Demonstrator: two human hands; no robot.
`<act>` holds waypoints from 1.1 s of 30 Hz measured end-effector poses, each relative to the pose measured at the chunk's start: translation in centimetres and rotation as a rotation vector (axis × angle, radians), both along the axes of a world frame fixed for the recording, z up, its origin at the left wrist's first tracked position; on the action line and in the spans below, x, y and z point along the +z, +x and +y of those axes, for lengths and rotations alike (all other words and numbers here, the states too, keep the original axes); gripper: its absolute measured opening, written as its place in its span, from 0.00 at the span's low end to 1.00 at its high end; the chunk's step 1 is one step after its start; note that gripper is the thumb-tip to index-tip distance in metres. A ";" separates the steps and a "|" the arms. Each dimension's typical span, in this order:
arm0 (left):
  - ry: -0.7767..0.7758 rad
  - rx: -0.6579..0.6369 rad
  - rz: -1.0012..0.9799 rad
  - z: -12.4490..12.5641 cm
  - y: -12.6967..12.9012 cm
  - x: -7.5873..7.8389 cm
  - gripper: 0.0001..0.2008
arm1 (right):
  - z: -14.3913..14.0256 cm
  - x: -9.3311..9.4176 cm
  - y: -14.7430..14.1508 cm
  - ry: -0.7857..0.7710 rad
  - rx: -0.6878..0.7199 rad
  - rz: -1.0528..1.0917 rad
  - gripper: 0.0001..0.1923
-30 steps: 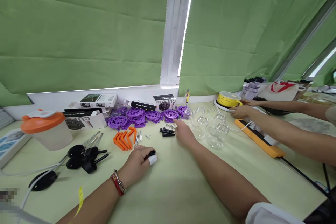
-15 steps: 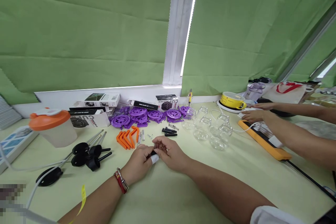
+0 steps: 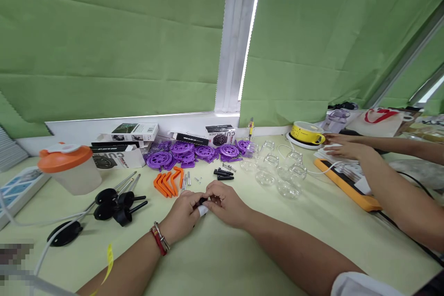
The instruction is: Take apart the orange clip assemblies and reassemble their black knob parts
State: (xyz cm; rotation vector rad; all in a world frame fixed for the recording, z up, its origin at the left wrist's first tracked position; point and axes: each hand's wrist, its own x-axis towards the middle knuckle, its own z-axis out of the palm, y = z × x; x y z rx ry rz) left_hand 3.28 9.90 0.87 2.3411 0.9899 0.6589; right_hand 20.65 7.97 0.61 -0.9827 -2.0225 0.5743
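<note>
My left hand [image 3: 182, 216], with a white cover on one fingertip, grips a small black part [image 3: 202, 201] just above the table. My right hand [image 3: 225, 203] meets it from the right, and its fingertips pinch the same part's end. Whether something tiny sits between those fingers is hidden. Beyond the hands lie black pins [image 3: 224, 174], small springs [image 3: 228, 166], metal pins [image 3: 185, 180] and orange brackets [image 3: 168, 184]. Purple wheels [image 3: 187, 152] are heaped further back.
Several clear glass jars [image 3: 277, 173] stand to the right. Black-knobbed rods [image 3: 114, 201], an orange-lidded container [image 3: 69, 171] and boxes [image 3: 118, 148] are at left. A co-worker's hands [image 3: 347, 150] work by a yellow bowl [image 3: 307, 133] and an orange tray [image 3: 347, 187].
My right hand reached out to the springs, then came back to my left hand and now pinches the black part. The co-worker's hands shifted right.
</note>
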 end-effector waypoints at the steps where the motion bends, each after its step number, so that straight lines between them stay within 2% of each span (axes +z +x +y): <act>1: 0.000 -0.002 -0.002 0.0 0.0 0.0 0.09 | 0.0 0.0 -0.1 -0.006 -0.016 -0.002 0.06; 7: 0.008 0.032 -0.009 0.3 -0.1 -0.2 0.08 | 0.0 0.0 -0.8 -0.136 -0.074 0.030 0.08; 10: 0.037 0.089 0.010 0.7 -0.2 -0.3 0.08 | 0.6 -0.8 -1.2 -0.280 -0.080 0.105 0.08; 12: 0.059 0.162 0.033 1.1 -0.5 -0.4 0.10 | 1.2 -1.7 -1.2 -0.367 -0.133 0.140 0.07; 16: 0.016 0.302 0.182 1.5 -1.2 0.2 0.18 | 2.3 -2.9 -1.2 -0.511 -0.257 0.127 0.05; 20: -0.013 0.254 0.363 0.9 -1.3 0.9 0.23 | 2.8 -3.0 -1.5 -0.557 -0.250 0.083 0.06; 23: -0.015 0.221 0.431 0.7 -1.2 0.8 0.20 | 2.9 -2.9 -2.1 -0.531 -0.226 0.040 0.06; 27: -0.042 0.222 0.407 1.1 -1.3 0.3 0.14 | 3.0 -3.0 -2.7 -0.528 -0.211 0.038 0.05; 33: -0.055 0.199 0.375 1.3 -1.6 0.2 0.05 | 2.8 -2.7 -3.0 -0.694 -0.190 0.187 0.07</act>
